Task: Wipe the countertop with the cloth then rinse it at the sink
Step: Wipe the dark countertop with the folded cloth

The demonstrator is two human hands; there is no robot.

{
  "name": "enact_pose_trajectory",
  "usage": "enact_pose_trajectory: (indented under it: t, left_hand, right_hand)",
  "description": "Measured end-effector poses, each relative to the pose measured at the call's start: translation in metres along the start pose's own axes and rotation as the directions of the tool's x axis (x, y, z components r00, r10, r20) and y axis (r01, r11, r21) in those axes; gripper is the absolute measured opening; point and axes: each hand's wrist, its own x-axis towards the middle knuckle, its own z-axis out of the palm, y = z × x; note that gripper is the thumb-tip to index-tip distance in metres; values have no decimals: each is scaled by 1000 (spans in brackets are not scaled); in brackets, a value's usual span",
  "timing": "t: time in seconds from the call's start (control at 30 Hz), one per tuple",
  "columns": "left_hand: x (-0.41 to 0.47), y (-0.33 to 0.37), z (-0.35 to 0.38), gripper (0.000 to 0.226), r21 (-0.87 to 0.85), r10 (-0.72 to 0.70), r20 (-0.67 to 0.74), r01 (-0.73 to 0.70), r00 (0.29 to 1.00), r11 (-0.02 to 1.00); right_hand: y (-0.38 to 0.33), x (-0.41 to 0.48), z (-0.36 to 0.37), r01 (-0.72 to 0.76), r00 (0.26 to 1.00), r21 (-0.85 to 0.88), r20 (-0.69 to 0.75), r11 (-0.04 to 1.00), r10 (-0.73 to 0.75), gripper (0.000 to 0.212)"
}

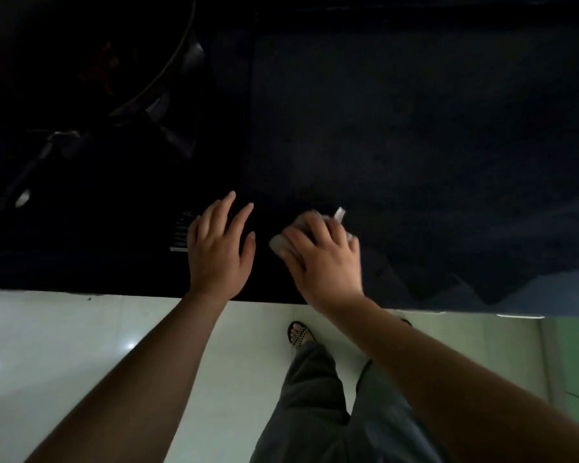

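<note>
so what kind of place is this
Probably a home kitchen, dimly lit: a dark countertop being wiped with a cloth under the right hand, what looks like a pan at left, tiled floor below.

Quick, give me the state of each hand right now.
Left hand: open, fingers spread, empty, over the dark countertop.
Right hand: pressed down on the pale cloth, holding it against the countertop.

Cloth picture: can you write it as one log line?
step: wiping | right hand: pressing cloth on dark countertop | left hand: open, no cloth | sink: not visible
</note>
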Motion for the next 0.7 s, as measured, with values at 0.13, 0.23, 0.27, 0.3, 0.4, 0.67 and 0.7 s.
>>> enact_pose_trajectory:
  t: [0.13,0.23,0.27,0.3,0.4,0.67,0.7]
  left_hand:
    - [2,1,-2,44,-15,0,19,0,1000,1000]
    - [5,5,-6,44,-31,-12,48,14,999,999]
    - [7,9,-8,43,-43,-10,53,12,999,999]
    - [8,14,-9,43,-51,6,57,-3,998,999]
    - [14,40,-9,42,-80,94,78,-88,993,993]
    - [34,141,11,42,-161,316,200,-287,927,944]
    - [38,159,16,42,-164,341,208,-311,917,936]
  right_hand:
    - [47,-33,-22,-92,996,-29,-8,995,92,35]
    - [61,-1,-26,-338,941,-19,-38,941,337,36]
    - [58,13,-24,-405,913,-7,-46,914,405,36]
    - [52,24,-22,-438,898,5,-50,899,438,36]
    - [44,22,-20,-323,945,14,-37,946,324,35]
    - [154,-71,-69,-458,886,-63,-112,887,450,36]
    - [176,-69,-79,-510,856,-60,-134,858,499,36]
